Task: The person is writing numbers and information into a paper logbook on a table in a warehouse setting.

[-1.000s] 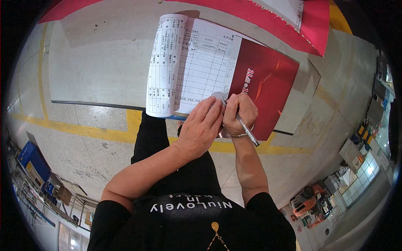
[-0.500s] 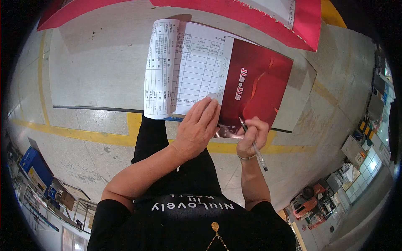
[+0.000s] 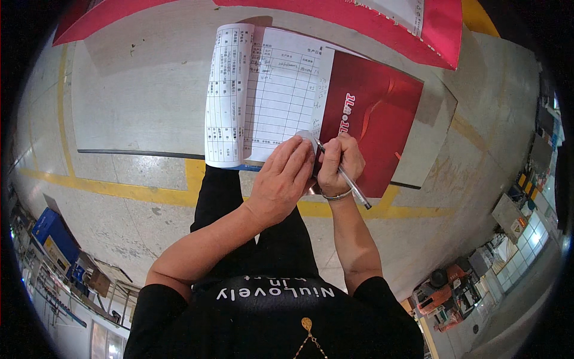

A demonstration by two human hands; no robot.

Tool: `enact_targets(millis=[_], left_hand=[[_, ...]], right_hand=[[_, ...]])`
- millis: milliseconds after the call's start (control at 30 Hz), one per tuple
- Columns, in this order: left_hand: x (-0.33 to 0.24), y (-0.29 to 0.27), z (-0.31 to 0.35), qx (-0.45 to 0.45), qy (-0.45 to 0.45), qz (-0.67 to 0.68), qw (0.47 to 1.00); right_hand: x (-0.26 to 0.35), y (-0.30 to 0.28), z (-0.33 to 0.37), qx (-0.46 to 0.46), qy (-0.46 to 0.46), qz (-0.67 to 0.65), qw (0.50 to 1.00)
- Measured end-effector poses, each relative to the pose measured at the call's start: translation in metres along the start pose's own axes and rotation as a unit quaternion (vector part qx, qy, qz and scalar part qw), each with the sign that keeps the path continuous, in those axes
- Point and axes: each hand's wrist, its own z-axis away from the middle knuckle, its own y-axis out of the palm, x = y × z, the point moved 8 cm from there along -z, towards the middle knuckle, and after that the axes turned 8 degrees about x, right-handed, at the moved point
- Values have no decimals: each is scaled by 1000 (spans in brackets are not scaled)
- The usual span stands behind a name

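Note:
My left hand (image 3: 279,182) lies flat, fingers stretched out, over the lower edge of a printed form with a ruled table (image 3: 278,110). On the form's left side, pages are folded back into a curled roll (image 3: 224,113). A dark red printed sheet (image 3: 376,113) covers the right part; the pale strip (image 3: 321,90) along its left edge bears handwriting. In my right hand (image 3: 344,164) is a clear-barrelled pen (image 3: 357,191), its tip close to that strip, beside my left fingertips. Whether the tip touches the paper I cannot tell.
The papers rest on a grey board-like tabletop (image 3: 137,107) with a dark front edge. Along its far side stands a pink-red box (image 3: 359,24). Yellow lines mark the floor (image 3: 119,190). Equipment (image 3: 445,293) stands at lower right, and a blue case (image 3: 55,233) at far left.
My right hand with the pen has moved up and left, from the red sheet's lower part to its left edge. The left hand has stayed nearly in place.

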Motion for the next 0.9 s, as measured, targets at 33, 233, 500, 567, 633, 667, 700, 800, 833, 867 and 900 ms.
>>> enact_targets(millis=[33, 233, 500, 567, 633, 667, 700, 800, 833, 867, 900], left_hand=[[0, 1, 0, 2, 0, 4, 1000], [2, 1, 1, 1, 1, 9, 1000], [1, 3, 2, 7, 2, 3, 1000], [1, 4, 3, 0, 5, -9, 1000], [1, 1, 2, -3, 1, 1, 1000], [1, 0, 2, -5, -2, 11, 1000], [1, 1, 1, -4, -1, 10, 1000], [0, 5, 1, 6, 2, -11, 1000], [1, 4, 1, 3, 2, -8, 1000], [1, 3, 1, 1, 3, -5, 1000], [1, 2, 1, 0, 2, -5, 1000]], right_hand=[[-3, 0, 2, -6, 28, -22, 999], [-4, 0, 1, -11, 36, -16, 999], [3, 5, -3, 8, 26, 20, 999], [9, 7, -8, 12, 15, 18, 1000], [12, 7, -10, 18, 13, 35, 999], [13, 8, -11, 23, 11, 53, 998], [11, 7, -10, 22, 11, 52, 998], [8, 4, -7, 3, 8, 56, 998], [8, 5, -7, 11, 5, 57, 998], [8, 6, -7, 18, 3, 58, 998], [9, 7, -7, 18, 3, 58, 998]])
